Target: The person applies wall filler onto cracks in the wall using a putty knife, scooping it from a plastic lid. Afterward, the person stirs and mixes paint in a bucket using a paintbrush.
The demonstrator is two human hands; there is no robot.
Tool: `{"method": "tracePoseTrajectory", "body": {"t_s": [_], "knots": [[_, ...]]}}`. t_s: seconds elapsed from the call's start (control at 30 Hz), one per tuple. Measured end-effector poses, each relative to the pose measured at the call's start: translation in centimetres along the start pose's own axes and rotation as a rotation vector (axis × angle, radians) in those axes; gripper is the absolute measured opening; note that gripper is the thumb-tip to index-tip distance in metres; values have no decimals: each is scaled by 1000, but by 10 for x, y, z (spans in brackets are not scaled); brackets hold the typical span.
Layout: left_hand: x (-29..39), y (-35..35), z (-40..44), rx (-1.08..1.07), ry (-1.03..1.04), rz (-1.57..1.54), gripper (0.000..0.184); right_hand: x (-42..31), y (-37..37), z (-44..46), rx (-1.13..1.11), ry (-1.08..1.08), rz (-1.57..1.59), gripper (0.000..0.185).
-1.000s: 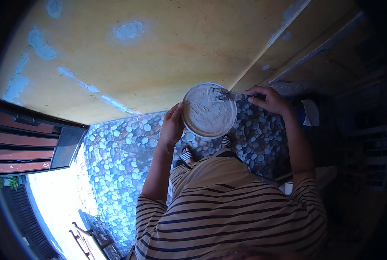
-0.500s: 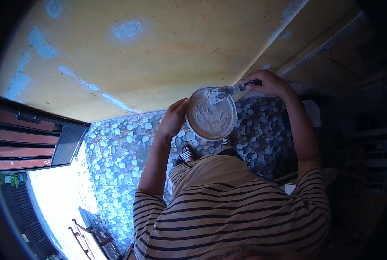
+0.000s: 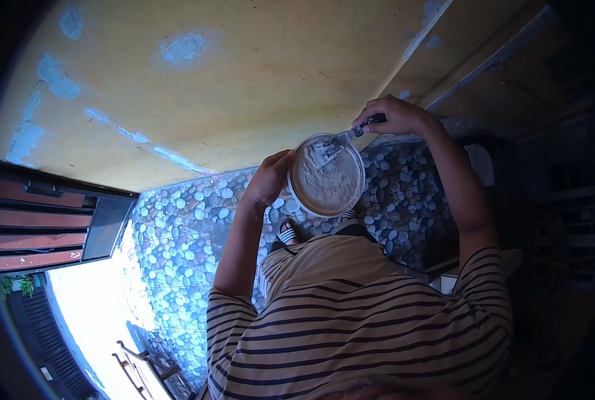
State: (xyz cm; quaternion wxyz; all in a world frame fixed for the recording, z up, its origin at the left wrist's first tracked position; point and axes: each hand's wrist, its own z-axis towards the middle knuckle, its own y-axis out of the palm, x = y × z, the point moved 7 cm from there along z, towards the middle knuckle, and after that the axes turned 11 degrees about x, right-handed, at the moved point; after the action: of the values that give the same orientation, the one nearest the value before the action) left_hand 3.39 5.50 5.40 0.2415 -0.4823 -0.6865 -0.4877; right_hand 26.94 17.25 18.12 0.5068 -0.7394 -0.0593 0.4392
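Note:
My left hand (image 3: pixel 271 179) grips the left rim of a round white tub (image 3: pixel 329 190), its thumb along the edge. A pale, creamy paste with a ridged surface fills the part of the tub I can see. In my right hand (image 3: pixel 394 115) is a putty knife (image 3: pixel 343 139), held by its dark handle. The paste-smeared blade lies over the upper part of the tub, against or just above the paste; which of the two I cannot tell.
A yellowish wall (image 3: pixel 264 80) rises in front, with whitish filler patches (image 3: pixel 183 48) and a raised vertical strip (image 3: pixel 417 43). Pebble-patterned flooring (image 3: pixel 191 247) lies below, where a sandalled foot (image 3: pixel 287 233) stands. At left is a slatted red and dark panel (image 3: pixel 41 220); wooden furniture (image 3: pixel 137 373) is lower left.
My right hand has moved slightly up and left with the putty knife, whose blade now sits a little lower and more steeply over the paste. The tub has hardly moved.

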Motion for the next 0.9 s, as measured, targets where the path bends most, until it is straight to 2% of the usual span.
{"method": "tracePoseTrajectory", "body": {"t_s": [0.1, 0.17, 0.2, 0.3, 0.37, 0.5, 0.6, 0.7, 0.9], "knots": [[-5, 1, 7, -2, -32, 76, 40, -8, -3, 3, -39, 16, -47, 29], [-6, 3, 7, -19, -44, 149, 41, -23, -6, 5, 11, -135, -291, 27], [-7, 4, 7, -20, -46, 151, 41, -26, -8, 3, 12, -133, -289, 27], [-8, 3, 8, -15, -43, 33, 41, -42, -14, -4, 20, -169, -303, 24], [-5, 1, 7, 1, -17, -70, 40, -37, -25, -13, 60, -94, -338, 25], [-1, 6, 8, 34, 10, -119, 37, -3, -35, -20, 114, -74, -260, 27], [-7, 6, 15, -18, 18, -33, 37, -2, -30, -17, 137, -123, -190, 28], [1, 18, 11, -8, 3, -38, 37, -15, -13, -10, 97, -112, -189, 28], [7, 12, 15, 42, 24, -70, 38, -34, -14, -25, 72, -230, -192, 26]]}}
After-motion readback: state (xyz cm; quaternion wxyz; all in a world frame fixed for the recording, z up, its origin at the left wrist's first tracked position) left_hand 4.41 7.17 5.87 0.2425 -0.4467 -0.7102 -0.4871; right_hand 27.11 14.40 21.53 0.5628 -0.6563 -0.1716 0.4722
